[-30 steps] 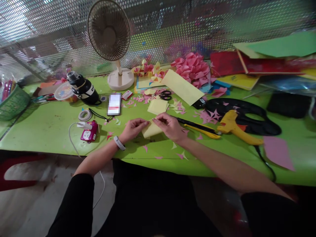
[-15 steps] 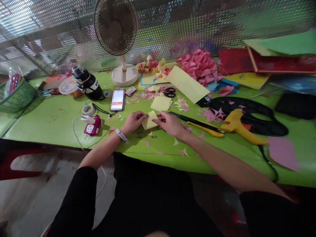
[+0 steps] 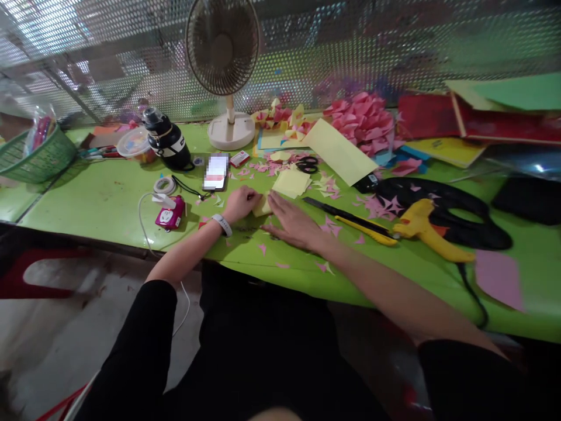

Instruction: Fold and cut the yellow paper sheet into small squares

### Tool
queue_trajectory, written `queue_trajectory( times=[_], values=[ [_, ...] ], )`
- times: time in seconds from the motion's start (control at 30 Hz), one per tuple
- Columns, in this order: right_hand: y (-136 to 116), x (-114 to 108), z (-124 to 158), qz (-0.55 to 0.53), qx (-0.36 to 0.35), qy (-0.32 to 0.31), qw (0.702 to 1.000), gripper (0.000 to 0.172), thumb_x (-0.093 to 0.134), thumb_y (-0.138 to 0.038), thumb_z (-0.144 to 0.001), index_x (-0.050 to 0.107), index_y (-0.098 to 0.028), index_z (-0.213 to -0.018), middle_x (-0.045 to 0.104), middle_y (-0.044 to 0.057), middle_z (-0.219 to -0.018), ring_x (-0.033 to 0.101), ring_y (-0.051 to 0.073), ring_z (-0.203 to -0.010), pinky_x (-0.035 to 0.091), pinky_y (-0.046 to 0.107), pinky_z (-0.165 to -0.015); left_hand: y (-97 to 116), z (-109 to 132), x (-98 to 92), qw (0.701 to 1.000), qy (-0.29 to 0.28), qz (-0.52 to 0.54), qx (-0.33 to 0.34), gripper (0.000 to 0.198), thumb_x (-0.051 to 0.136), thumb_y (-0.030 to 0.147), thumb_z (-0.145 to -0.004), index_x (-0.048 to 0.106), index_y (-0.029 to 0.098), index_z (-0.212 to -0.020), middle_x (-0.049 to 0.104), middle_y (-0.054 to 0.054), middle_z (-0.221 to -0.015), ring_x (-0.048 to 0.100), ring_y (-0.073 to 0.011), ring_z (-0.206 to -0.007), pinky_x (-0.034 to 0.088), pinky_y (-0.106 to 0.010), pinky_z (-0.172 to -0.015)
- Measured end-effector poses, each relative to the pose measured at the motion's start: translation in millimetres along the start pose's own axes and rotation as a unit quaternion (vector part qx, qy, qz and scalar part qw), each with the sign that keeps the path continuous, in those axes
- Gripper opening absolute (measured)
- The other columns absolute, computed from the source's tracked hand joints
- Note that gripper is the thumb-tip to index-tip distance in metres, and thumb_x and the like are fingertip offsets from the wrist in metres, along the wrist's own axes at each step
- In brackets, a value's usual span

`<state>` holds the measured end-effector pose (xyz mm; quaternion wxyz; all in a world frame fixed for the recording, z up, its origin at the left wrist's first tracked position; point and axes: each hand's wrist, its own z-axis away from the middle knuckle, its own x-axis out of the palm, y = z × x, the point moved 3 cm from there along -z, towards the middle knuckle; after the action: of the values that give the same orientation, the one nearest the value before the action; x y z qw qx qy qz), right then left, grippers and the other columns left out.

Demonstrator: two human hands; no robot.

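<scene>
A small yellow paper (image 3: 262,207) lies on the green table between my two hands, partly covered by them. My left hand (image 3: 241,203) is closed on its left edge, with the thumb and fingers pinched together. Stretched out flat, my right hand (image 3: 291,221) rests over the right side of the paper, thumb apart from the fingers. Just behind is a stack of yellow squares (image 3: 290,182). Black scissors (image 3: 307,164) lie beyond the stack. To the right of my right hand is a yellow and black cutter (image 3: 366,229).
A fan (image 3: 231,131), black bottle (image 3: 169,143) and phone (image 3: 215,172) stand or lie behind. At left is a pink power socket (image 3: 169,214). A yellow glue gun (image 3: 421,225) lies right, near a pink paper pile (image 3: 362,120). Paper scraps litter the table.
My right hand has opened from a pinch and now lies flat over the paper. The paper looks smaller and more covered. The whole view has shifted slightly.
</scene>
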<state>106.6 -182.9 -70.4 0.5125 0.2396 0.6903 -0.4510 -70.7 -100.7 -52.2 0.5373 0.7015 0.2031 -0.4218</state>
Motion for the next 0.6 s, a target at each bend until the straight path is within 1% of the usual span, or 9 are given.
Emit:
queue_trajectory(
  times=[0.07, 0.17, 0.23, 0.3, 0.43, 0.5, 0.57, 0.6],
  values=[
    [-1.3, 10.0, 2.0, 0.023, -0.037, -0.054, 0.998, 0.097, 0.035, -0.073, -0.102, 0.015, -0.011, -0.174, 0.02, 0.018, -0.179, 0.019, 0.038, -0.165, 0.019, 0.06, -0.134, 0.2, -0.3, -0.1, 1.0, -0.003, -0.003, -0.005, 0.031, 0.062, 0.03, -0.101, 0.073, 0.016, -0.076, 0.072, -0.006, -0.081, 0.059, -0.0166, -0.072, 0.043, -0.03, -0.067],
    [1.0, 15.2, 7.5, 0.05, -0.054, -0.076, 0.994, 0.101, 0.031, -0.078, -0.101, 0.012, -0.012, -0.174, 0.017, 0.019, -0.178, 0.016, 0.038, -0.165, 0.008, 0.065, -0.133, 0.6, -0.5, -0.1, 1.0, -0.007, 0.0, -0.013, 0.032, 0.063, 0.03, -0.101, 0.072, 0.016, -0.073, 0.07, -0.005, -0.077, 0.059, -0.0163, -0.07, 0.043, -0.029, -0.067],
    [2.3, 13.9, 12.2, 0.056, -0.057, -0.078, 0.994, 0.102, 0.03, -0.081, -0.1, 0.012, -0.012, -0.174, 0.017, 0.018, -0.178, 0.016, 0.037, -0.165, 0.008, 0.064, -0.133, 1.3, -0.3, 0.1, 1.0, -0.01, 0.007, -0.015, 0.032, 0.064, 0.028, -0.101, 0.071, 0.015, -0.072, 0.07, -0.005, -0.077, 0.058, -0.0156, -0.07, 0.043, -0.029, -0.067],
    [2.4, 11.5, 16.2, 0.057, -0.061, -0.077, 0.994, 0.103, 0.031, -0.082, -0.1, 0.013, -0.014, -0.175, 0.017, 0.017, -0.177, 0.016, 0.036, -0.165, 0.01, 0.063, -0.134, 2.1, 0.0, 0.7, 1.0, -0.013, 0.008, -0.014, 0.032, 0.065, 0.027, -0.101, 0.07, 0.015, -0.072, 0.07, -0.005, -0.078, 0.057, -0.0146, -0.069, 0.042, -0.028, -0.066],
    [0.9, 9.8, 18.4, 0.056, -0.058, -0.078, 0.994, 0.103, 0.03, -0.084, -0.099, 0.014, -0.016, -0.175, 0.019, 0.017, -0.177, 0.017, 0.035, -0.164, 0.011, 0.063, -0.134, 3.0, 0.2, 3.1, 1.0, -0.017, -0.021, -0.001, 0.033, 0.062, 0.028, -0.104, 0.07, 0.015, -0.074, 0.071, -0.007, -0.082, 0.059, -0.0151, -0.07, 0.045, -0.028, -0.068],
    [-0.3, 9.6, 17.5, 0.053, -0.055, -0.08, 0.994, 0.103, 0.029, -0.084, -0.099, 0.014, -0.016, -0.175, 0.019, 0.017, -0.177, 0.017, 0.036, -0.164, 0.01, 0.063, -0.134, 4.4, 1.0, 2.8, 0.998, -0.008, -0.061, 0.01, 0.028, 0.06, 0.026, -0.104, 0.073, 0.015, -0.082, 0.074, -0.009, -0.09, 0.064, -0.0177, -0.078, 0.049, -0.031, -0.075],
    [-1.5, 8.8, 16.3, 0.048, -0.049, -0.081, 0.994, 0.105, 0.03, -0.085, -0.098, 0.013, -0.016, -0.175, 0.017, 0.017, -0.177, 0.016, 0.037, -0.164, 0.01, 0.062, -0.134, 8.2, 3.9, -0.4, 0.992, 0.02, -0.118, 0.026, 0.017, 0.061, 0.023, -0.103, 0.076, 0.016, -0.099, 0.075, -0.012, -0.107, 0.068, -0.0229, -0.096, 0.051, -0.037, -0.089],
    [-1.9, 8.2, 15.8, 0.045, -0.046, -0.081, 0.995, 0.106, 0.031, -0.085, -0.098, 0.012, -0.015, -0.175, 0.017, 0.018, -0.177, 0.016, 0.037, -0.164, 0.01, 0.061, -0.134, 11.0, 6.5, -2.6, 0.988, 0.035, -0.149, 0.037, 0.017, 0.061, 0.021, -0.102, 0.076, 0.016, -0.11, 0.074, -0.013, -0.118, 0.068, -0.0258, -0.107, 0.051, -0.04, -0.097]
  ],
)
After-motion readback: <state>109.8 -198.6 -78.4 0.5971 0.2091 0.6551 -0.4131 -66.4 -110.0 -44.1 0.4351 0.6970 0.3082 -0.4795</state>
